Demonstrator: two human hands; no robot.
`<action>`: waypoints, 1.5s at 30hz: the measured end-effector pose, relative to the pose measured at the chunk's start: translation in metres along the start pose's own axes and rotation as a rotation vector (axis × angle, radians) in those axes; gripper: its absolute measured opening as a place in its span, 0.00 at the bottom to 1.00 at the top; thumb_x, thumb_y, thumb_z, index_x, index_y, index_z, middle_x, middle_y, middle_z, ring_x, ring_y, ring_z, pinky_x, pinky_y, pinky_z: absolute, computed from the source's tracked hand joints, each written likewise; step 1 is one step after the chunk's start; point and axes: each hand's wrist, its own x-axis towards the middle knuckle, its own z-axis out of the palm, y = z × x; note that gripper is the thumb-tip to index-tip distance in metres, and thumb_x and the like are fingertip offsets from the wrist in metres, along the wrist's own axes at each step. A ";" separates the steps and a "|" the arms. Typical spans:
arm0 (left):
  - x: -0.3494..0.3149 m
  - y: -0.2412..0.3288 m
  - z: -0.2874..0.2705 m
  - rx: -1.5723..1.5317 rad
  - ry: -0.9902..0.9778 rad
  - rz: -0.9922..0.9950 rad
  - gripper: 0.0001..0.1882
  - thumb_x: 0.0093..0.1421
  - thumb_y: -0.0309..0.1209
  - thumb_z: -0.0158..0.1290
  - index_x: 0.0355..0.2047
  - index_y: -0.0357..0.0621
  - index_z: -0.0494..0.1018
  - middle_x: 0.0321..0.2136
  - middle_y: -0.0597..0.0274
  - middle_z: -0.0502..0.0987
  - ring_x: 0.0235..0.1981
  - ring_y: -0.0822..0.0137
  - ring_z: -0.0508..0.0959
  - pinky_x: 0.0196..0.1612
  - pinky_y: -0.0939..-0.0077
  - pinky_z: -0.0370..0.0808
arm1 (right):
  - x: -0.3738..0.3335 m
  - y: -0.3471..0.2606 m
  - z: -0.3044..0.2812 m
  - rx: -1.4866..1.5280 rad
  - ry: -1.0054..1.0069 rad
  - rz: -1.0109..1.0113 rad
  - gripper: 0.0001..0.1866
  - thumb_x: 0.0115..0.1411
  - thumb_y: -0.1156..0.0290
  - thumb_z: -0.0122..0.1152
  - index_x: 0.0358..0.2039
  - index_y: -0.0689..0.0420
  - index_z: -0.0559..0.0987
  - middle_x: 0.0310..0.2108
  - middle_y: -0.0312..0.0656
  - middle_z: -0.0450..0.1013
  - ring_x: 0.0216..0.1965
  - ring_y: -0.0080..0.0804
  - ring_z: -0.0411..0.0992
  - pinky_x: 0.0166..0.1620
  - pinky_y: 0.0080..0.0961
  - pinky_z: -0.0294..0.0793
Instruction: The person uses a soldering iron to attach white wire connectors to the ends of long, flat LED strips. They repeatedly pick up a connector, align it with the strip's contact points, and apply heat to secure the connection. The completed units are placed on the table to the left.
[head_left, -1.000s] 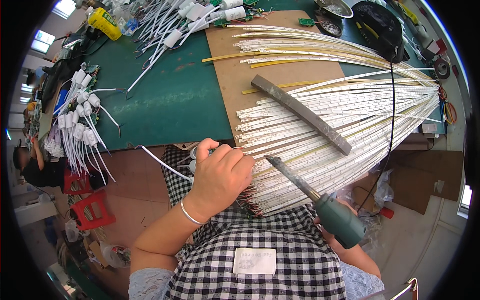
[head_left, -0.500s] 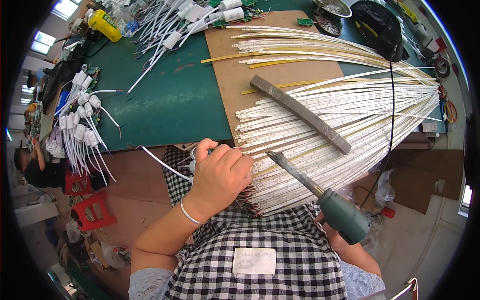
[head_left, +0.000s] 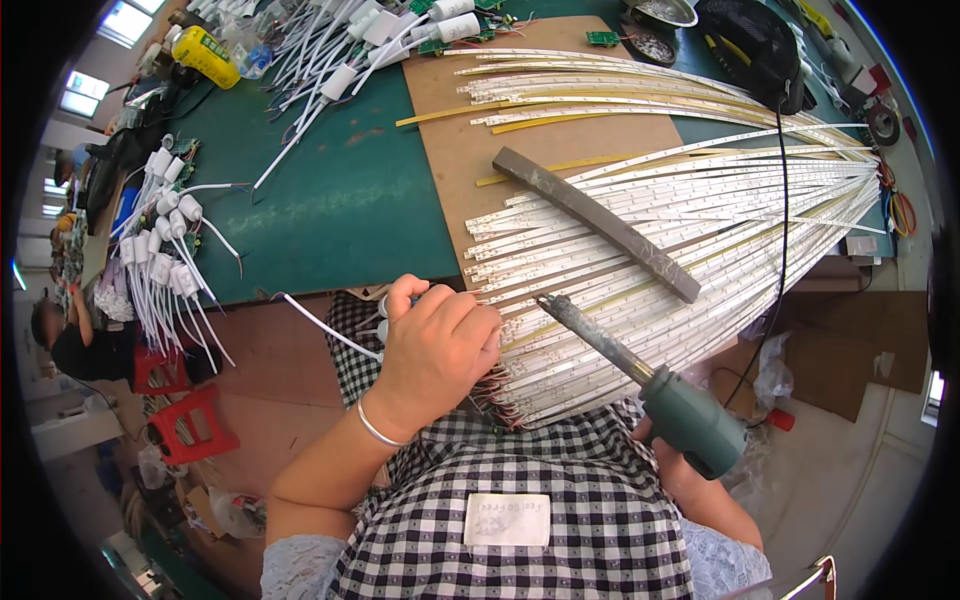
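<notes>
My left hand (head_left: 440,345) is closed, palm down, at the near left ends of the LED strips (head_left: 600,330). A part with white cylinders (head_left: 383,328) and a white cable (head_left: 328,326) shows at its left side, mostly hidden by the fingers. My right hand (head_left: 668,462) grips a soldering iron (head_left: 692,420) by its green handle, which covers most of the fingers. The iron's dark tip points up and left over the strips, just right of my left fingertips. Thin wires bunch at the strips' near ends, below my left hand.
A grey bar (head_left: 598,224) lies across the strips. White-cabled parts (head_left: 165,250) are piled at the bench's left edge, more (head_left: 340,80) at the back. A black power cord (head_left: 783,220) crosses the strips. Another person (head_left: 75,330) sits far left, near a red stool (head_left: 195,425).
The soldering iron has shifted slightly up and right over the strips. My left hand stays in nearly the same place, and the whole view has moved a little.
</notes>
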 end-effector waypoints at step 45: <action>-0.022 0.014 -0.018 -0.142 -0.104 -0.064 0.16 0.45 0.27 0.60 0.37 0.43 0.76 0.34 0.63 0.72 0.39 0.60 0.71 0.43 0.64 0.65 | -0.003 0.007 0.006 0.440 0.092 -0.035 0.19 0.62 0.71 0.56 0.51 0.67 0.70 0.39 0.45 0.73 0.32 0.28 0.74 0.36 0.24 0.76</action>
